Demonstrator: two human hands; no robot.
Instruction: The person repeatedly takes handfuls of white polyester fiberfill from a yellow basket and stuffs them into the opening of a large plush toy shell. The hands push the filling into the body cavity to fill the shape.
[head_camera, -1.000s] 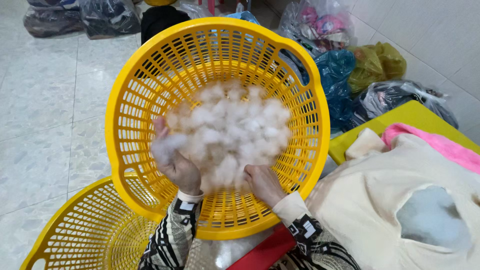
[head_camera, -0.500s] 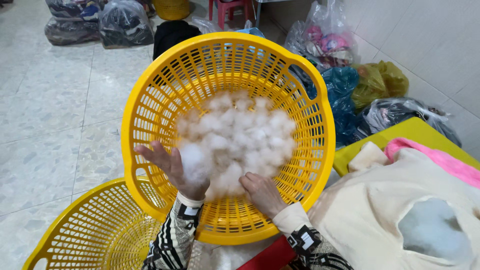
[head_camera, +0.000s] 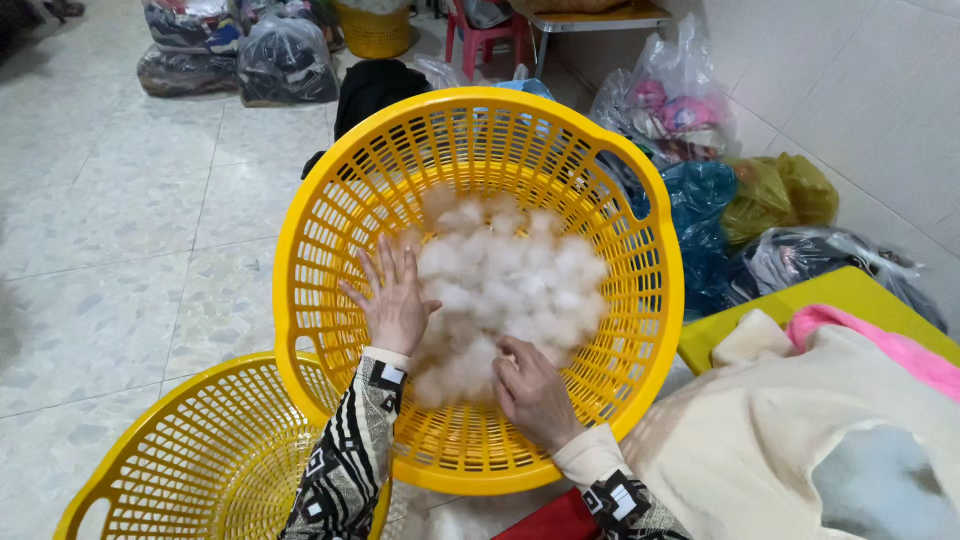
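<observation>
so there's this fluffy white heap of stuffing (head_camera: 505, 285) piled loose inside a round yellow plastic basket (head_camera: 330, 200) that's tipped up toward the camera

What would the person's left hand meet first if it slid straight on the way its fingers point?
Probably the yellow basket wall: the left hand points up along the white stuffing edge, though depth is unclear.

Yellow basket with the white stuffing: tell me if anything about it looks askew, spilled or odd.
The yellow basket is tipped steeply toward the camera rather than standing flat, overlapping a second yellow basket below. The white stuffing stays inside; none shows on the floor. The left hand and right hand press into it.
</observation>
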